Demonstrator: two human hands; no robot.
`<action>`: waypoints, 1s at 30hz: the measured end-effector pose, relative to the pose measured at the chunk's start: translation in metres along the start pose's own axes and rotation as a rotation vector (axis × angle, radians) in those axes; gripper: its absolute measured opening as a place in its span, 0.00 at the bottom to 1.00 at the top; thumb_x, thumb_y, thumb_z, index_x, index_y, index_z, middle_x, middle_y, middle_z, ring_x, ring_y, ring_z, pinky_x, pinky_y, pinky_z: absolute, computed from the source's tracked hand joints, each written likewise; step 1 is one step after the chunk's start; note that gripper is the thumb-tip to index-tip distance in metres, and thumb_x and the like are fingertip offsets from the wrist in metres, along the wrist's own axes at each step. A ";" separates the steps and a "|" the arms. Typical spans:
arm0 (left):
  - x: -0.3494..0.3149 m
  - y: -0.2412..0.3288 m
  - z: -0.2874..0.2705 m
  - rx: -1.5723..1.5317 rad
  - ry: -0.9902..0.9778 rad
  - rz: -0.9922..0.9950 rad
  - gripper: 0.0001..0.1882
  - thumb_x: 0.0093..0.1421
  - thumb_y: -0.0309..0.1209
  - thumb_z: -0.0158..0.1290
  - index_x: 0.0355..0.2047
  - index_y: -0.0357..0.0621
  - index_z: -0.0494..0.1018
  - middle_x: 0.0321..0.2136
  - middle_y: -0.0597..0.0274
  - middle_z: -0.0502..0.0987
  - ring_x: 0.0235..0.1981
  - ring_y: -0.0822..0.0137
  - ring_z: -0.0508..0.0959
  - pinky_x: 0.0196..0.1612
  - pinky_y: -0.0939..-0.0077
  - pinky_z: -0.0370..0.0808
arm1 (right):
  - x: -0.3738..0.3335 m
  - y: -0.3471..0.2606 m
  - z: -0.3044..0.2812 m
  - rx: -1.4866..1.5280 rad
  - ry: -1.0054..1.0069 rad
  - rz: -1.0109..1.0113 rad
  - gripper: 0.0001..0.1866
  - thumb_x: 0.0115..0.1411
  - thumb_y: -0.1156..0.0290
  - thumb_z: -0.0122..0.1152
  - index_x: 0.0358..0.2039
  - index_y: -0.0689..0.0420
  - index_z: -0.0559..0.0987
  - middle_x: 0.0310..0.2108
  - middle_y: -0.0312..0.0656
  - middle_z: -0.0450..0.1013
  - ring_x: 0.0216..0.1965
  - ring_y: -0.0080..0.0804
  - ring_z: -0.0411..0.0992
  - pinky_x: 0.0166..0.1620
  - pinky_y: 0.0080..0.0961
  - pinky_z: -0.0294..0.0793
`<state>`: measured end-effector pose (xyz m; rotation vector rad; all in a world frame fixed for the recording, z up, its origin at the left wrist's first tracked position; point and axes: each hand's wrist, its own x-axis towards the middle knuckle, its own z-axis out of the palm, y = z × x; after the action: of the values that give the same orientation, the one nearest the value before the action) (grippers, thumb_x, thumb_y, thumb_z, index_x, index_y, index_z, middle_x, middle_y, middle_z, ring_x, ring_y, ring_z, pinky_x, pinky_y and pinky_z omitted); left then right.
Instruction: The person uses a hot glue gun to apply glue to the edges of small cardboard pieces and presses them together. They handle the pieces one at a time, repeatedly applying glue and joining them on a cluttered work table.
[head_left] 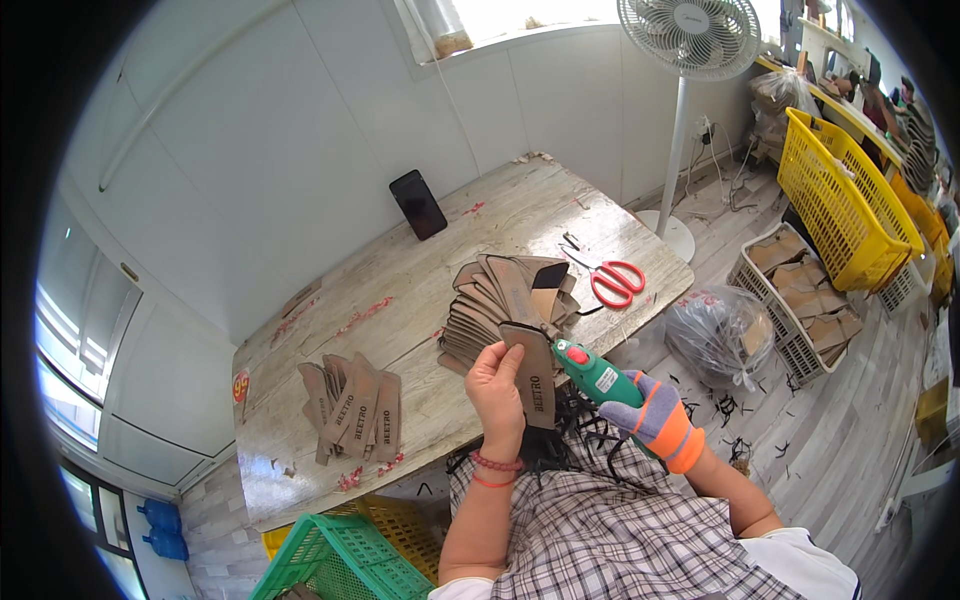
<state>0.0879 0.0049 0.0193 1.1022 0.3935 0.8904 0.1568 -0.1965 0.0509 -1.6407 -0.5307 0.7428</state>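
My bare left hand (495,388) pinches the edge of a flat brown fabric piece (537,388) with dark lettering, held upright over the table's front edge. In my right hand (660,418), in an orange and greyish-purple glove, is a green handheld power tool (603,380) with a red button. Its tip meets or nearly meets the piece's upper right edge; the exact contact is too small to tell. Just beyond lies a fanned stack of similar brown pieces (480,315). A smaller pile of lettered pieces (350,410) rests at the table's left. Red-handled scissors (618,285) lie right of the stack.
A black phone (418,205) leans against the wall behind the table (420,400). Below the near edge stands a green basket (345,560). To the right are a filled plastic bag (722,335), crates, a yellow basket (850,195) and a standing fan (690,35). Black scraps litter the floor and my lap.
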 end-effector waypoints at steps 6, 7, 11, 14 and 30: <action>0.013 0.003 -0.011 0.330 0.015 0.201 0.06 0.61 0.23 0.53 0.36 0.30 0.75 0.26 0.71 0.71 0.28 0.79 0.68 0.32 0.86 0.65 | 0.002 0.009 0.004 -0.001 0.006 -0.043 0.30 0.50 0.59 0.72 0.49 0.61 0.73 0.27 0.31 0.74 0.23 0.14 0.68 0.26 0.14 0.69; 0.013 0.003 -0.012 0.363 0.008 0.216 0.06 0.61 0.22 0.53 0.36 0.30 0.75 0.26 0.71 0.70 0.28 0.79 0.67 0.32 0.85 0.64 | 0.002 0.012 0.004 -0.005 0.007 -0.071 0.30 0.50 0.59 0.72 0.49 0.61 0.73 0.27 0.32 0.74 0.23 0.14 0.68 0.26 0.14 0.68; 0.009 0.016 -0.010 0.494 -0.041 0.263 0.06 0.61 0.22 0.52 0.35 0.31 0.76 0.26 0.72 0.70 0.29 0.79 0.67 0.33 0.85 0.65 | 0.003 0.012 0.006 0.024 0.009 -0.075 0.30 0.50 0.58 0.72 0.49 0.61 0.73 0.27 0.32 0.74 0.22 0.14 0.67 0.26 0.14 0.68; 0.005 0.021 -0.007 0.549 -0.091 0.283 0.06 0.61 0.22 0.52 0.34 0.30 0.76 0.25 0.72 0.70 0.28 0.79 0.67 0.33 0.86 0.65 | 0.003 0.006 0.005 0.016 -0.008 -0.035 0.30 0.50 0.58 0.72 0.49 0.61 0.73 0.26 0.32 0.74 0.22 0.14 0.66 0.26 0.14 0.67; 0.016 0.043 -0.016 0.891 -0.393 0.492 0.05 0.55 0.23 0.55 0.33 0.37 0.76 0.23 0.59 0.71 0.28 0.59 0.70 0.34 0.70 0.67 | 0.003 -0.001 -0.002 -0.008 -0.016 -0.066 0.26 0.51 0.61 0.71 0.47 0.61 0.74 0.24 0.32 0.74 0.22 0.13 0.67 0.25 0.14 0.67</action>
<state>0.0686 0.0346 0.0534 2.2228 0.1784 0.9044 0.1597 -0.1956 0.0516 -1.6176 -0.5975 0.7062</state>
